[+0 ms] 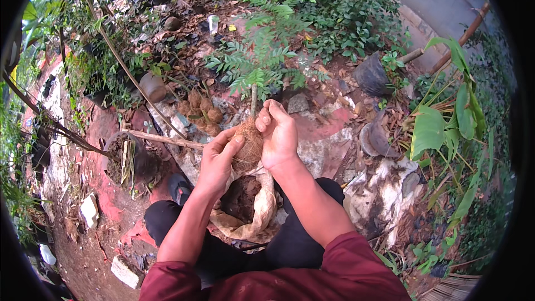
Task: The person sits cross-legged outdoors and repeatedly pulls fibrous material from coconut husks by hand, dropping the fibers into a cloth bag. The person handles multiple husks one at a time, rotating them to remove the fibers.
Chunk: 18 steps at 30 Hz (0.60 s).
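A ball of brown coconut fibre (pixel 247 156) sits between my hands, wrapped around the lower part of a leafy branch or stem (pixel 253 96). My left hand (pixel 221 150) pinches its left side with thumb and fingers. On the right, my right hand (pixel 279 129) has curled fingers against the top of the fibre, by the stem; whether they grip a strand is hidden. Green pinnate leaves (pixel 263 50) spread out above. Below the ball, between my knees, stands a sack with a rolled rim (pixel 264 205), holding dark soil (pixel 240 198).
Several finished-looking fibre balls (pixel 200 110) lie in a cluster ahead. A wooden stick (pixel 163 137) reaches in from the left, near a tipped black pot (pixel 144 163). Other pots (pixel 372 74), a grey stone (pixel 298 103) and a broad-leaved plant (pixel 430 127) stand around.
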{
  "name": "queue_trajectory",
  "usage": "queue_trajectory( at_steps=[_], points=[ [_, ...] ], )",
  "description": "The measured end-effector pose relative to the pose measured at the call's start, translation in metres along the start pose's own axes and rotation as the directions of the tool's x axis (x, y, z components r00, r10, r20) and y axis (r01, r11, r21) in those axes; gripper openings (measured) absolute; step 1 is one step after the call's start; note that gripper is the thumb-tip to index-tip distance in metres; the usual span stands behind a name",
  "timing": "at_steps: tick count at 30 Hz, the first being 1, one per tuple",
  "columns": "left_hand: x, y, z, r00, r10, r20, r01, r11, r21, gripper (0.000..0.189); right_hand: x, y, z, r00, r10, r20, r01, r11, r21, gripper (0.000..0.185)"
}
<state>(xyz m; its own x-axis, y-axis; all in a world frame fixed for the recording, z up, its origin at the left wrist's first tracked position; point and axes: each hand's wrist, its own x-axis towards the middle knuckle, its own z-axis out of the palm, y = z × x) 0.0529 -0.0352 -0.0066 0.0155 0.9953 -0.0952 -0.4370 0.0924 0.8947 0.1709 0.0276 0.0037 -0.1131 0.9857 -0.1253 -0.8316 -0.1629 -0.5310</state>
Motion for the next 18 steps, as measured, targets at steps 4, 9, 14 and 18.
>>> queue_trajectory(
  at_steps=[4,9,14,18],
  points=[
    [-0.002,0.001,0.007,0.993,0.084,-0.083,-0.059,0.964,0.259,0.037,0.001,0.005,-0.003,0.999,0.045,0.013,-0.043,0.989,-0.14,0.012],
    [0.002,0.011,-0.003,0.997,-0.069,-0.026,0.046,0.864,-0.501,0.026,0.006,0.006,0.001,0.996,0.073,0.056,-0.078,0.991,0.105,0.013],
    [-0.001,0.013,-0.007,0.997,0.081,-0.021,-0.078,0.993,0.091,0.025,0.0,0.018,0.006,0.996,-0.08,-0.044,0.074,0.989,-0.127,0.013],
    [-0.004,0.016,-0.01,0.979,0.202,0.028,-0.194,0.881,0.431,0.036,-0.007,0.03,0.01,0.988,-0.152,0.004,0.149,0.967,-0.206,0.012]
  ],
)
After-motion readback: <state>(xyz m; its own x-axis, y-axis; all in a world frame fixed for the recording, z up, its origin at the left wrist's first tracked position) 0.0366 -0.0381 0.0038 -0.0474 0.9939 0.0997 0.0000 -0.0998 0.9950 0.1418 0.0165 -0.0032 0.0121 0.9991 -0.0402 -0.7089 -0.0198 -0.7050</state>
